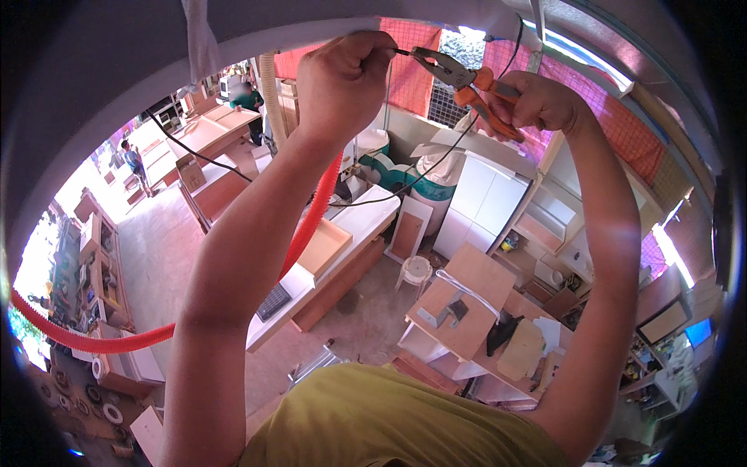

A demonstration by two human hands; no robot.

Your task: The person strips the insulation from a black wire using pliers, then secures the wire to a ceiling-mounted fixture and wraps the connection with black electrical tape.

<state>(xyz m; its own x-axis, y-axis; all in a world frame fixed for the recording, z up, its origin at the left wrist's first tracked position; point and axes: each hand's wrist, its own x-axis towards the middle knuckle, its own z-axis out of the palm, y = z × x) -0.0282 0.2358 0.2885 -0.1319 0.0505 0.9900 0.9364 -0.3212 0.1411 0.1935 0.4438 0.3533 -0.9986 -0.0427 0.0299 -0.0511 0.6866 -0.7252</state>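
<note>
Both my arms are raised high. My left hand (342, 86) is closed in a pinch on a thin dark wire (401, 52), whose short end sticks out to the right of the fingertips. My right hand (538, 103) grips combination pliers (453, 71) with orange handles and a metal head. The jaws point left and meet the end of the wire; whether they are clamped on it I cannot make out. Below my hands a long black cable (366, 201) sags across the view and rises on the right behind the pliers.
A red corrugated hose (315, 214) runs behind my left forearm. Below are a white-topped desk (366, 214) with a keyboard (273, 302), a round stool (416, 269), a wooden workbench (475, 284) and a white cabinet (476, 198). Two people are far off at the left.
</note>
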